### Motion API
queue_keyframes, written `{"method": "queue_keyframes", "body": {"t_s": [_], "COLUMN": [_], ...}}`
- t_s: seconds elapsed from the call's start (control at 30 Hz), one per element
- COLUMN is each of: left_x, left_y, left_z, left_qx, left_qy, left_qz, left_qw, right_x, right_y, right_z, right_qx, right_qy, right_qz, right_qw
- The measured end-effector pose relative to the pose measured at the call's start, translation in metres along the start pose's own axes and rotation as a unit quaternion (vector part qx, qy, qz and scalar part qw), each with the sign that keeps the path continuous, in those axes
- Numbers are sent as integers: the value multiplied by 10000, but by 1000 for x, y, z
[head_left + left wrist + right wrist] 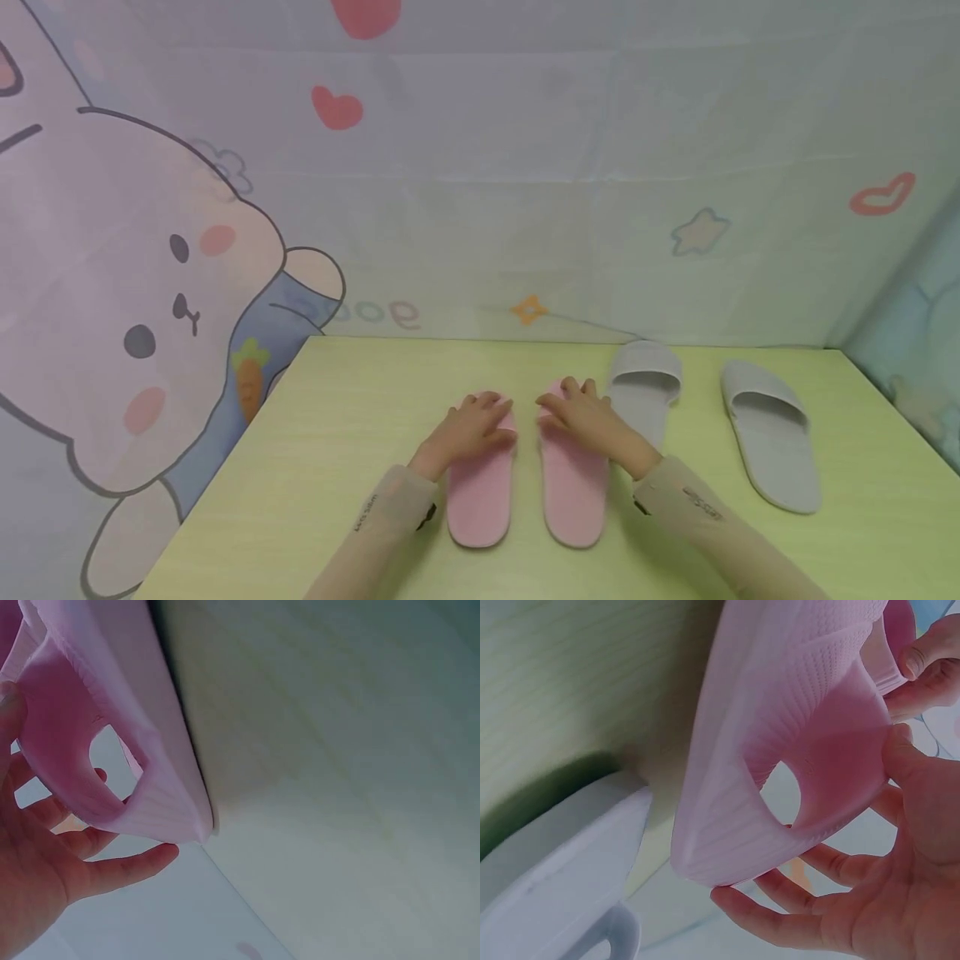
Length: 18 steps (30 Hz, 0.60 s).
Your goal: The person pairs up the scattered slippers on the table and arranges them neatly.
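Note:
A pair of pink slippers lies side by side on the table, toes toward the back. My left hand (468,429) is over the front strap of the left pink slipper (480,507). In the left wrist view its thumb is at the strap's rear edge and its fingers spread round the toe side. My right hand (588,421) holds the right pink slipper (576,504) the same way. The right wrist view shows the thumb on the edge of that strap, with fingertips against the toe end.
Two grey slippers stand to the right: one grey slipper (637,406) close beside my right hand, partly hidden by it, and another grey slipper (776,462) farther right, slightly angled. The yellow-green table (360,417) ends at a printed cloth backdrop (480,208) with a cartoon rabbit.

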<state>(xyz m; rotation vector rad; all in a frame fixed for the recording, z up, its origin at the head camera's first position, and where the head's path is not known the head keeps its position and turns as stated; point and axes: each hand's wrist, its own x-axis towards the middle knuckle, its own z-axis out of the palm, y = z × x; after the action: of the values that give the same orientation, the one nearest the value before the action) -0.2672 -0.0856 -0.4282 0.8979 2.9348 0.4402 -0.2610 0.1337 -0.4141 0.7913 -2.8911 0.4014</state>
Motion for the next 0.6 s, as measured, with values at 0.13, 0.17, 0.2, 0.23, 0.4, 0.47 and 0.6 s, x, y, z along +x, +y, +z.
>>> {"method": "queue_keyframes", "body": {"t_s": [0.13, 0.17, 0.2, 0.23, 0.4, 0.47, 0.6], "left_x": [-1, -2, -2, -3, -5, -5, -6], "left_y": [1, 2, 2, 2, 3, 4, 4], "left_z": [2, 2, 3, 3, 5, 6, 7], "left_qx": [61, 77, 100, 127, 187, 232, 384], "left_qy": [49, 55, 54, 52, -4, -21, 5], "left_qz": [6, 7, 13, 16, -13, -38, -18], "left_qw": [10000, 10000, 9999, 9999, 9998, 9997, 9993], "right_x": [3, 3, 4, 4, 5, 5, 3], "right_y": [-3, -3, -4, -4, -3, -3, -3], "right_z": [4, 6, 6, 7, 12, 14, 17], "right_qx": [9, 8, 41, 56, 17, 0, 62], "right_qy": [-113, -143, -164, -187, -231, -214, -188], "right_qz": [-30, -29, -19, -2, 62, 59, 86], "right_qw": [9999, 9999, 9999, 9998, 9997, 9998, 9998]}}
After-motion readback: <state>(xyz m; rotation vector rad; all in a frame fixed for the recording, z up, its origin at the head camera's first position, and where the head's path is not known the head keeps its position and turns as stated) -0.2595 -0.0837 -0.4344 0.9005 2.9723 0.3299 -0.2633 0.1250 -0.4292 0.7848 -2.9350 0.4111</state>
